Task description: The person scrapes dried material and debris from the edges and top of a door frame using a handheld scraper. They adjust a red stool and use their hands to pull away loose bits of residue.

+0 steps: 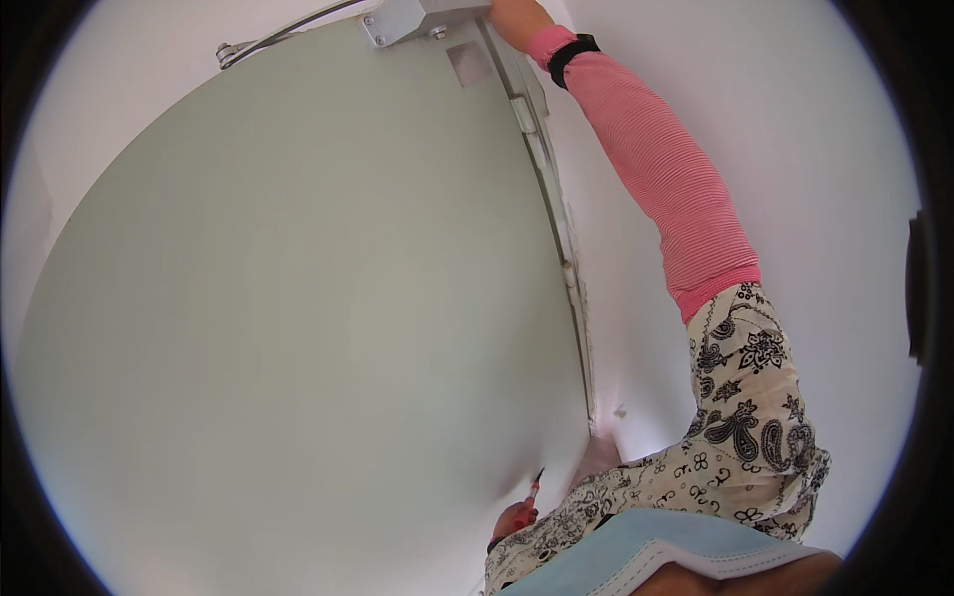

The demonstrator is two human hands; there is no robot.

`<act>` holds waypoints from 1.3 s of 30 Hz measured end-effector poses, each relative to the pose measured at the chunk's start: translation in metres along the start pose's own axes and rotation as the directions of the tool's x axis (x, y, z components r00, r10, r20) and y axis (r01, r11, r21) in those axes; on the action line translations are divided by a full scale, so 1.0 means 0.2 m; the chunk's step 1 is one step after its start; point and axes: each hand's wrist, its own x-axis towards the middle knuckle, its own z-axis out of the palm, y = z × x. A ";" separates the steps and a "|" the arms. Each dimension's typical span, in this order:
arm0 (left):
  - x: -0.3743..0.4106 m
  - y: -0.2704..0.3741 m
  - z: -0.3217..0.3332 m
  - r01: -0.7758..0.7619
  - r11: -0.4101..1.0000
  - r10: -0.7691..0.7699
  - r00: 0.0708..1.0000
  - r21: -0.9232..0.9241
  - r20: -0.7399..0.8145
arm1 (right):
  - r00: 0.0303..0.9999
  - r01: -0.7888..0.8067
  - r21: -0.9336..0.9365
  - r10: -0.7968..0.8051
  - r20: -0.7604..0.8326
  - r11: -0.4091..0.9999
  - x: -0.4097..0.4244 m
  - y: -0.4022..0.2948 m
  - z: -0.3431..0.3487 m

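Low in the head view, my left hand [514,515] grips a red-handled tool [526,506], probably a screwdriver, its thin dark tip pointing up beside the pale green door panel [298,298]. My right hand [519,21] is raised to the top edge of the picture, at the right end of a silver door closer body [425,18]. Its fingers are cut off or hidden there, so whether it holds anything is unclear. The closer sits at the door's top, with a dark arm [298,28] running to a pivot at the left.
Hinges [523,114] line the door's right edge against a frame with rough, chipped edges. A pale wall [820,186] stands at the right. A small square patch [469,63] is on the door below the closer. A blue face mask [641,547] fills part of the bottom.
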 end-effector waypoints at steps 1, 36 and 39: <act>0.06 -0.04 -0.07 0.056 0.983 -0.046 0.997 -0.173 0.064 | 0.997 0.026 -0.068 -0.021 0.072 0.997 0.00 0.04 0.03; 0.03 -0.21 -0.18 -0.063 0.998 0.063 0.995 0.005 -0.081 | 0.842 -0.504 0.308 0.539 -0.032 0.806 -0.73 -0.40 0.04; 0.05 -0.19 -0.15 -0.226 0.857 0.233 0.971 0.463 0.042 | 0.742 -0.637 0.387 0.666 0.073 0.667 -1.29 -0.55 0.05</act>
